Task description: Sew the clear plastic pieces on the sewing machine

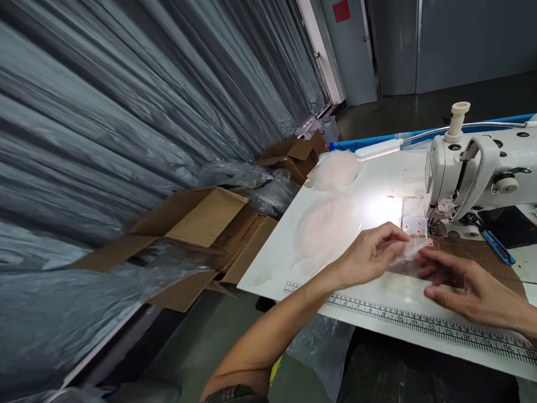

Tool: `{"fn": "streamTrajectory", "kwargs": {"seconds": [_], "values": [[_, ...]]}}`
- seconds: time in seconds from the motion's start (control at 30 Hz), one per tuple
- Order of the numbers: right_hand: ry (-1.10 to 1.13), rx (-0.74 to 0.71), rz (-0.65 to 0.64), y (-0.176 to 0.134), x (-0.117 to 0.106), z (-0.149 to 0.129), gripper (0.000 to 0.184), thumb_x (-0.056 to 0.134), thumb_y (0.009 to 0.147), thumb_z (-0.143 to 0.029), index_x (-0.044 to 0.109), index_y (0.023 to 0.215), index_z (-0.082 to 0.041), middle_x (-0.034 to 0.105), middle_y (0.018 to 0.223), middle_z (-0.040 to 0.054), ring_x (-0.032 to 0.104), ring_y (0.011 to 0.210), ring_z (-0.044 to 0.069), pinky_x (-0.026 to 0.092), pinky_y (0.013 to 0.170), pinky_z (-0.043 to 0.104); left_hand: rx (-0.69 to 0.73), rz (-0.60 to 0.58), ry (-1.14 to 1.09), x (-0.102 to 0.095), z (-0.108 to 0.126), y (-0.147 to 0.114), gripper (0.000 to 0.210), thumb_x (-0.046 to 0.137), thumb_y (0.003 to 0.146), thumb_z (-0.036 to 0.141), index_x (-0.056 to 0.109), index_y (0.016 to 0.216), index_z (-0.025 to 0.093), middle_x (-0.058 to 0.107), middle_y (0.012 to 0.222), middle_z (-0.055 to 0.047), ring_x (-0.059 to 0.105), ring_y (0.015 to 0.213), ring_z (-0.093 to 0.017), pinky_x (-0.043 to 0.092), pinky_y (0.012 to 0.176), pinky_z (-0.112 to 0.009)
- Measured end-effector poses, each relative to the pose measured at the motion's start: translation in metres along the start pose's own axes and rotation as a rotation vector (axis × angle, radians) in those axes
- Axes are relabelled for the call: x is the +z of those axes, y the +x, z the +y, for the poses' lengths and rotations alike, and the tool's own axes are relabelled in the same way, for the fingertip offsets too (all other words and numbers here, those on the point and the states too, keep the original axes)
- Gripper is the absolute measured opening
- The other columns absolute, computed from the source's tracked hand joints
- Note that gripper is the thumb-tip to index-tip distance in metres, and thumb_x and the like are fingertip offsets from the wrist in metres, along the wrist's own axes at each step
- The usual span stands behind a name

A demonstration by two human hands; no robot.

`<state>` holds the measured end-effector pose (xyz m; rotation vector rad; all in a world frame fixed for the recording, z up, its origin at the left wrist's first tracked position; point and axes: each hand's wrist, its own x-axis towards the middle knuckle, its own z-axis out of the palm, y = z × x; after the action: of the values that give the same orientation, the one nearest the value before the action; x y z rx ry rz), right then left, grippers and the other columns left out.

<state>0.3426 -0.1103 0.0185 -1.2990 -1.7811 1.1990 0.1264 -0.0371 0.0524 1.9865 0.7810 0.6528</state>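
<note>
My left hand (371, 253) pinches the near edge of a clear plastic piece (409, 258) with small red marks, lying flat on the white sewing table (331, 280). My right hand (465, 282) rests on the same clear piece from the right, fingers spread and pressing it down. The piece lies just in front of the needle area of a white sewing machine (474, 168). A lamp lights the table next to the needle. Two stacks of pale translucent pieces (323, 229) lie to the left of my hands.
A printed ruler (423, 322) runs along the table's near edge. Blue snips (497, 249) and a dark phone (509, 224) lie to the right of the machine. Open cardboard boxes (197, 224) stand on the floor at left, by a plastic-sheeted wall.
</note>
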Motion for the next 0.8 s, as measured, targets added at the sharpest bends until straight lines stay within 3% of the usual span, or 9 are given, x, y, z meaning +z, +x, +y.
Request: {"fn": "streamTrajectory", "kwargs": {"seconds": [0.07, 0.13, 0.3, 0.43, 0.6, 0.73, 0.8], "values": [[0.093, 0.001, -0.078, 0.001, 0.008, -0.011, 0.047, 0.067, 0.082, -0.052, 0.067, 0.117, -0.022, 0.072, 0.095, 0.0067, 0.067, 0.085, 0.022, 0.058, 0.075, 0.035, 0.047, -0.080, -0.086, 0.003, 0.013, -0.004, 0.015, 0.052, 0.095, 0.027, 0.061, 0.100, 0.016, 0.066, 0.083, -0.003, 0.061, 0.063, -0.008, 0.051, 0.058, -0.021], [0.219, 0.020, -0.099, 0.005, 0.014, -0.017, 0.039, 0.061, 0.086, -0.055, 0.070, 0.104, -0.022, 0.072, 0.090, 0.0060, 0.067, 0.084, 0.020, 0.057, 0.076, 0.036, 0.072, -0.088, -0.132, -0.001, 0.023, -0.004, 0.017, 0.054, 0.095, 0.030, 0.064, 0.099, 0.016, 0.066, 0.081, -0.002, 0.056, 0.053, -0.006, 0.048, 0.050, -0.019], [0.358, 0.202, -0.109, 0.017, 0.004, -0.006, 0.043, 0.059, 0.082, -0.061, 0.068, 0.091, -0.021, 0.071, 0.085, 0.0070, 0.068, 0.073, 0.019, 0.057, 0.068, 0.034, 0.021, 0.131, -0.058, -0.023, 0.017, 0.018, 0.025, 0.061, 0.091, 0.039, 0.066, 0.099, 0.016, 0.065, 0.077, -0.001, 0.053, 0.052, -0.006, 0.044, 0.046, -0.017], [0.067, 0.210, 0.035, 0.027, -0.012, 0.008, 0.036, 0.055, 0.084, -0.055, 0.064, 0.086, -0.021, 0.068, 0.066, 0.0045, 0.063, 0.056, 0.018, 0.049, 0.049, 0.030, 0.050, 0.158, 0.214, -0.020, -0.020, 0.043, 0.019, 0.058, 0.093, 0.034, 0.065, 0.096, 0.016, 0.064, 0.072, 0.002, 0.051, 0.052, -0.006, 0.043, 0.049, -0.019], [-0.198, 0.283, 0.149, 0.031, -0.016, 0.011, 0.043, 0.039, 0.090, -0.058, 0.060, 0.081, -0.022, 0.062, 0.054, 0.0020, 0.059, 0.044, 0.017, 0.043, 0.045, 0.030, 0.106, 0.085, 0.672, -0.005, -0.063, 0.062, 0.014, 0.058, 0.094, 0.024, 0.062, 0.105, 0.015, 0.068, 0.086, -0.005, 0.062, 0.070, -0.015, 0.049, 0.064, -0.027], [-0.405, 0.257, 0.289, 0.026, -0.018, 0.018, 0.045, 0.043, 0.086, -0.061, 0.064, 0.085, -0.022, 0.062, 0.054, 0.0027, 0.056, 0.043, 0.018, 0.038, 0.043, 0.031, 0.224, 0.232, 0.927, 0.001, -0.068, 0.058, 0.016, 0.054, 0.096, 0.022, 0.061, 0.108, 0.015, 0.066, 0.115, -0.014, 0.063, 0.095, -0.025, 0.049, 0.075, -0.037], [-0.478, 0.245, 0.347, 0.024, -0.020, 0.023, 0.044, 0.047, 0.083, -0.062, 0.066, 0.088, -0.022, 0.061, 0.053, 0.0020, 0.054, 0.042, 0.019, 0.037, 0.042, 0.031, 0.357, 0.240, 0.918, 0.010, -0.063, 0.050, 0.019, 0.046, 0.100, 0.022, 0.062, 0.104, 0.014, 0.067, 0.111, -0.014, 0.064, 0.091, -0.023, 0.050, 0.073, -0.035]]}}
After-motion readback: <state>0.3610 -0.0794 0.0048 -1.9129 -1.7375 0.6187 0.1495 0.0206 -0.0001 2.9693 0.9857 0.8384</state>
